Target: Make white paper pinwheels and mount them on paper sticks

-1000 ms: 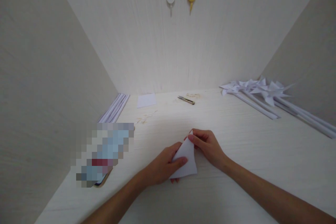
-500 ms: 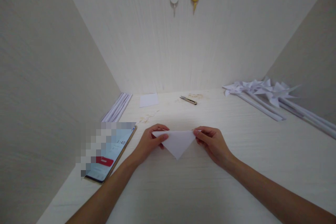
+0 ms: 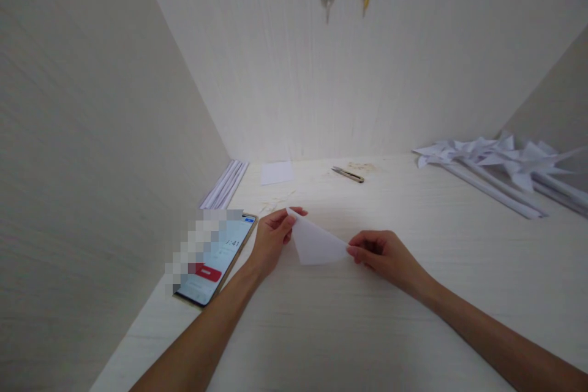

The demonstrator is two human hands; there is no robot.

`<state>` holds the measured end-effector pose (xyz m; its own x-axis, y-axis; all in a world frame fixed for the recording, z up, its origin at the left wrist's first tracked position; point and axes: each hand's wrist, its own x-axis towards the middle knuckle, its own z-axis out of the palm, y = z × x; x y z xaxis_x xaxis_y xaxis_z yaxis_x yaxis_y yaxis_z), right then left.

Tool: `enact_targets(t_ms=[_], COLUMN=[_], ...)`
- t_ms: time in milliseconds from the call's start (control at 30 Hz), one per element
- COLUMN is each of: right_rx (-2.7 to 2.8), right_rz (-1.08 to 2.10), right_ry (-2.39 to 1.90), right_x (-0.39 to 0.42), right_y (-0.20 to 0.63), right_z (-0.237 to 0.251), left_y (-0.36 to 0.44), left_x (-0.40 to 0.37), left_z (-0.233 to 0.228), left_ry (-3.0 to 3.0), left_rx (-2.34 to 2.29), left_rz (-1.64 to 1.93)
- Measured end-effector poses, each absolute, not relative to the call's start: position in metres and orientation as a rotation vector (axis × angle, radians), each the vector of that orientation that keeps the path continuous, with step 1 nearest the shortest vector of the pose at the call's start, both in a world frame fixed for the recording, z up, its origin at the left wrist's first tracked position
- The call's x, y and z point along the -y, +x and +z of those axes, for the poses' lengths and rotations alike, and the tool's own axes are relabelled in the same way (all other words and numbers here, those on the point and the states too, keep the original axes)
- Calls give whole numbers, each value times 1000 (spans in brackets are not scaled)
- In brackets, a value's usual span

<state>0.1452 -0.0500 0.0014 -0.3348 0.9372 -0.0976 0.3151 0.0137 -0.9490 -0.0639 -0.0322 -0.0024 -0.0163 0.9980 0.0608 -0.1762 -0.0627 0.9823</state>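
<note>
White paper (image 3: pixel 316 244), folded to a triangle, sits just above the desk (image 3: pixel 367 331) between both hands. The left hand (image 3: pixel 271 237) pinches its upper left corner with closed fingers (image 3: pixel 287 220); the right hand (image 3: pixel 383 254) nips the right corner, fingers closed on it too. A phone (image 3: pixel 215 257) lies just left of the left hand. Farther back are a small sheet (image 3: pixel 277 172), a cutter (image 3: pixel 348 174), paper strips (image 3: pixel 225 184), and pinwheels (image 3: pixel 496 162) at right.
</note>
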Motion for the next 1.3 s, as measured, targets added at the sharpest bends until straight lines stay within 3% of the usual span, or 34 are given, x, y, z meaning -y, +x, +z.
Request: enact_targets(t_ms=[1300], right_rx=[2006], right_rz=[1200], right_ry=[-1308], right_x=[55], right_y=[143], right_z=[4], left_y=[-63], left_x=[34], left_z=[6], left_ry=[883], left_rx=[-921], left_rz=[1416])
